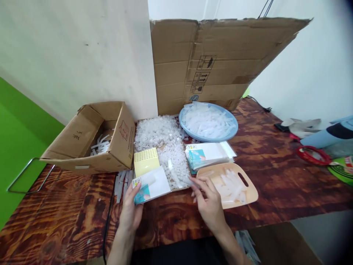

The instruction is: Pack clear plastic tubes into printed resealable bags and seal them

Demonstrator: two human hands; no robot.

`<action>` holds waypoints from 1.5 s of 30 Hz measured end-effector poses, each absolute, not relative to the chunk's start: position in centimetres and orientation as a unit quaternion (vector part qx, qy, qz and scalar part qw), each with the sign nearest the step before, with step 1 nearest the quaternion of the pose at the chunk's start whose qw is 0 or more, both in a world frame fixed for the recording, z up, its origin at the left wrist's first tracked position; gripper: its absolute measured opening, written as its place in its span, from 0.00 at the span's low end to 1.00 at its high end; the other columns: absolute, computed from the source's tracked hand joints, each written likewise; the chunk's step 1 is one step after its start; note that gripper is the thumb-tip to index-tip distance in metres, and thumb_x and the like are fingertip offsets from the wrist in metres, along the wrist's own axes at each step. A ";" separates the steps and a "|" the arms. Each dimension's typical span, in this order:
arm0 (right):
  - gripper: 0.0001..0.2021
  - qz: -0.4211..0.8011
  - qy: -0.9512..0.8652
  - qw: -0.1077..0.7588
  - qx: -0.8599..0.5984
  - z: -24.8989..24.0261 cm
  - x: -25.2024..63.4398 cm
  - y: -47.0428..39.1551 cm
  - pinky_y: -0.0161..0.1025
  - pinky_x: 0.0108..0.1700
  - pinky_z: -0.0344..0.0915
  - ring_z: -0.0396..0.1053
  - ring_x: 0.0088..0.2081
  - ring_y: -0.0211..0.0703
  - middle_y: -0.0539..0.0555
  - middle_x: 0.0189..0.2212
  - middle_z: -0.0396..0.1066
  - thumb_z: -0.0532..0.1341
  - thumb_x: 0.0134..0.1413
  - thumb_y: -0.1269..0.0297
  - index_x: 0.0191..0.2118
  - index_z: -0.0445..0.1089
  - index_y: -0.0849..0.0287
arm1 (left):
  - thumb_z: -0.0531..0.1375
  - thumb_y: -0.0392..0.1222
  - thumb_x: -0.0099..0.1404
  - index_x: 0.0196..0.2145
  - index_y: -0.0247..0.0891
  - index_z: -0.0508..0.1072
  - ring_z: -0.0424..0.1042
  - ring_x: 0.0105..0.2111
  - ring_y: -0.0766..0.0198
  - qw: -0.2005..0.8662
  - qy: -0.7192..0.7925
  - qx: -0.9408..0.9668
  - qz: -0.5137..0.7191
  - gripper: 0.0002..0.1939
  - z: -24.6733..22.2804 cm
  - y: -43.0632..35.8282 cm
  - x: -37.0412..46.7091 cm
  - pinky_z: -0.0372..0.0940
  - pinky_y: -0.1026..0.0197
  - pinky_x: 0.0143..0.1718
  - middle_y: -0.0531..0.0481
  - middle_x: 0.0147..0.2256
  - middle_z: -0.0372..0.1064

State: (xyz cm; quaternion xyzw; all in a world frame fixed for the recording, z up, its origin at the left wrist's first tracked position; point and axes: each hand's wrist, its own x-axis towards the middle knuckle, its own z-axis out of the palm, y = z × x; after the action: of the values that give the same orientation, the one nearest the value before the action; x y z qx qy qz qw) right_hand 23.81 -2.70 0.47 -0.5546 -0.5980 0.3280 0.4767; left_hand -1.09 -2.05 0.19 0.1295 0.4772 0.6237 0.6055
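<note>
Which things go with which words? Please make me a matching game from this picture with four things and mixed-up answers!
Things:
1. Bowl
2. Tray
3. Left hand
4. Dotted sheet

Match with:
A. Yellow
B. Peach-coloured
C. Holding a packet
D. Blue

Right pairs: 1-D; 2-B; 3-C; 4-A

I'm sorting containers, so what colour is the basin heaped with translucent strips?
The basin is light blue; it shows best in the head view.
</note>
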 end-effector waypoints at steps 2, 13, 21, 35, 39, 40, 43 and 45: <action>0.12 0.366 -0.575 0.504 -0.531 1.5 24.2 -1.7 0.38 0.31 0.73 0.70 0.29 0.38 0.56 0.44 0.65 0.58 0.67 0.61 0.50 0.76 0.52 | 0.72 0.42 0.55 0.47 0.38 0.77 0.79 0.43 0.58 0.606 0.479 0.127 0.622 0.21 0.3 -2.1 -0.4 0.72 0.67 0.39 0.47 0.46 0.79; 0.12 0.465 -0.432 0.621 -0.460 0.1 22.1 -0.1 0.40 0.35 0.73 0.76 0.35 0.46 0.56 0.37 0.77 0.72 0.52 0.62 0.37 0.69 0.56 | 0.72 0.47 0.56 0.53 0.37 0.73 0.78 0.46 0.51 0.608 0.468 0.156 0.622 0.29 1.5 -2.0 1.2 0.72 0.57 0.46 0.40 0.50 0.77; 0.14 0.370 -0.648 0.490 -0.452 1.3 20.6 0.2 0.44 0.55 0.66 0.68 0.52 0.49 0.56 0.48 0.70 0.56 0.63 0.69 0.43 0.80 0.51 | 0.70 0.47 0.59 0.54 0.39 0.71 0.77 0.48 0.52 0.591 0.465 0.174 0.635 0.27 2.3 -1.3 2.2 0.71 0.59 0.46 0.44 0.50 0.76; 0.24 0.531 -0.647 0.382 -0.392 0.3 20.0 0.6 0.46 0.57 0.66 0.66 0.56 0.47 0.53 0.57 0.67 0.55 0.58 0.74 0.57 0.72 0.46 | 0.70 0.47 0.59 0.51 0.38 0.72 0.77 0.46 0.51 0.560 0.494 0.206 0.632 0.24 1.8 -1.3 0.4 0.71 0.57 0.47 0.44 0.47 0.78; 0.17 0.623 -0.482 0.477 -0.390 -0.4 19.1 0.6 0.40 0.35 0.72 0.71 0.35 0.43 0.57 0.45 0.72 0.59 0.63 0.62 0.56 0.70 0.53 | 0.69 0.43 0.61 0.48 0.43 0.75 0.76 0.49 0.54 0.379 0.555 0.251 0.697 0.18 1.3 -2.2 -0.5 0.69 0.55 0.53 0.48 0.47 0.77; 0.16 0.645 -0.444 0.494 -0.377 -0.4 19.0 0.6 0.40 0.33 0.72 0.71 0.34 0.44 0.57 0.43 0.73 0.59 0.64 0.58 0.55 0.71 0.55 | 0.70 0.40 0.60 0.46 0.44 0.77 0.76 0.50 0.53 0.325 0.559 0.306 0.699 0.16 1.2 -2.6 -0.8 0.68 0.54 0.55 0.49 0.47 0.78; 0.20 0.694 -0.382 0.509 -0.337 0.0 18.9 0.7 0.42 0.35 0.72 0.72 0.40 0.49 0.60 0.43 0.74 0.58 0.65 0.50 0.52 0.72 0.58 | 0.69 0.32 0.59 0.43 0.47 0.81 0.75 0.52 0.51 0.193 0.447 0.630 0.605 0.15 1.0 -3.8 -2.0 0.67 0.49 0.58 0.49 0.48 0.79; 0.18 0.675 -0.368 0.523 -0.367 0.1 18.9 0.9 0.41 0.38 0.71 0.73 0.39 0.49 0.58 0.40 0.76 0.60 0.64 0.49 0.49 0.74 0.58 | 0.67 0.31 0.62 0.49 0.49 0.78 0.74 0.54 0.53 0.111 0.323 0.823 0.455 0.19 1.0 -4.4 -2.5 0.66 0.48 0.59 0.49 0.51 0.77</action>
State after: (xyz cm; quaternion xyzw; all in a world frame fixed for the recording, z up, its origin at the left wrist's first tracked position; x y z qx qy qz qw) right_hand 18.90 0.94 0.13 -0.3666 -0.3679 0.6755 0.5234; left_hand -2.45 -4.37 1.01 0.8225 0.3231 0.4546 0.1112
